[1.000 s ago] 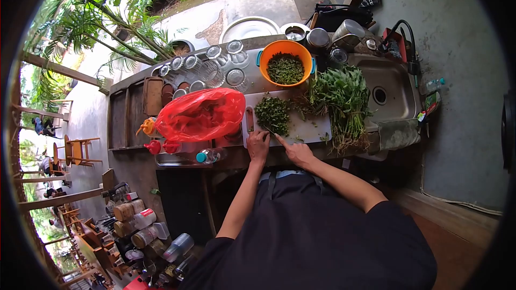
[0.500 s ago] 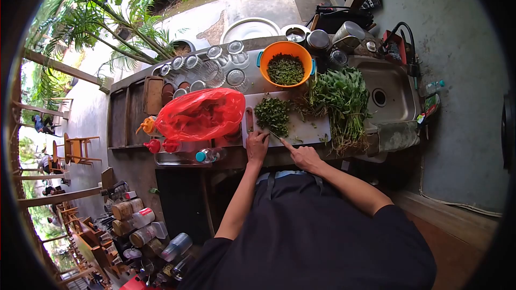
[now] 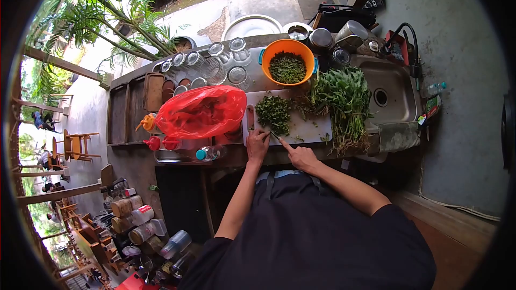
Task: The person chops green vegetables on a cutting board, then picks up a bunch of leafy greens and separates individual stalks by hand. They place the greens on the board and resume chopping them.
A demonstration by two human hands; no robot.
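My right hand (image 3: 302, 158) is closed round a knife (image 3: 276, 137), its forefinger stretched along the top, over the near edge of a white cutting board (image 3: 317, 129). At the blade's tip end, the fingers of my left hand (image 3: 258, 144) are pinched together. What they hold, if anything, is too small to make out. Chopped green leaves (image 3: 273, 114) lie heaped on the board just beyond my hands. To the right, a large bunch of leafy greens (image 3: 344, 104) overlaps the board, roots toward me. Behind stands an orange colander (image 3: 308, 53) with cut leaves in it.
A red plastic bag (image 3: 201, 113) stands open left of the board, with a teal-capped bottle (image 3: 209, 153) in front of it. Upturned glasses (image 3: 237, 75) line the back left. At the right is a steel sink (image 3: 398, 72); pots and lidded containers (image 3: 321, 37) stand behind.
The view has shifted very slightly. Both hands and the knife stay at almost the same spot on the board, with only small finger movement.
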